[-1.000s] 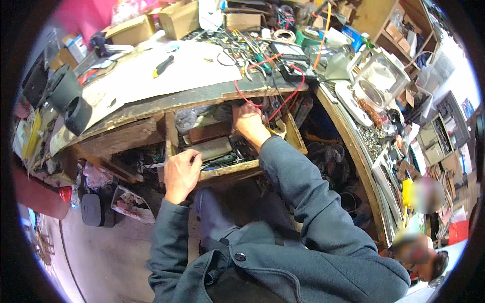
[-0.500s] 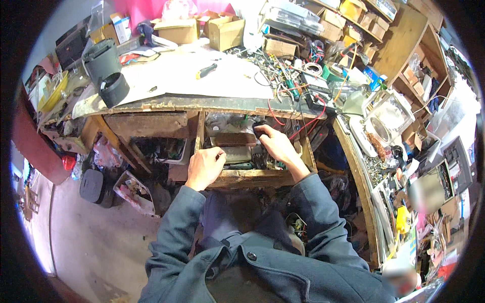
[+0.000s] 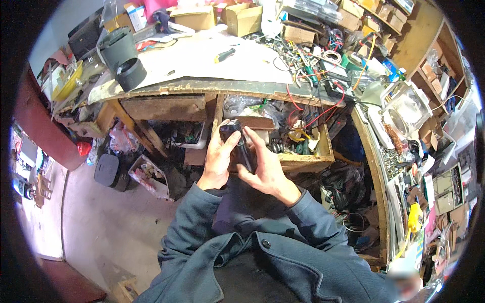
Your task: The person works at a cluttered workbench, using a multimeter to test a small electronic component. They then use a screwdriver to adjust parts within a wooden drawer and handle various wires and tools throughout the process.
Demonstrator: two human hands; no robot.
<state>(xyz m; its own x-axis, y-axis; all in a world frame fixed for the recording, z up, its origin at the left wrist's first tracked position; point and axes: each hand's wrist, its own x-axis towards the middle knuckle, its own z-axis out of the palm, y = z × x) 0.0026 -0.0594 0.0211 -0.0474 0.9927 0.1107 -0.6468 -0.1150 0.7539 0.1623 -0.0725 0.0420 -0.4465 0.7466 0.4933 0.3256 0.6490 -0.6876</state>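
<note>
A black object (image 3: 244,151) with a glossy, bulky upper end and a slimmer lower part is in both my hands, in front of the drawer. My left hand (image 3: 216,162) is closed round its upper end, thumb lying across it. My right hand (image 3: 267,174) grips it from the other side, fingers along its length. Its exact kind cannot be made out. Just beyond is the pulled-out wooden drawer (image 3: 304,164), filled with plastic bags, a brown block (image 3: 256,123), cables and small tools; my hands hide its left part.
Above the drawer is the workbench, its white sheet (image 3: 192,63) bearing a yellow-and-black screwdriver (image 3: 225,55) and a black cylinder (image 3: 130,74). Tangled wires and tools crowd its right side; red leads (image 3: 323,117) hang over the drawer. A cluttered side bench runs along the right. Boxes stand on the floor at left.
My right hand has come out of the drawer with the black object and drawn nearer to me. My left hand has risen to meet it and now holds it too. The view has shifted.
</note>
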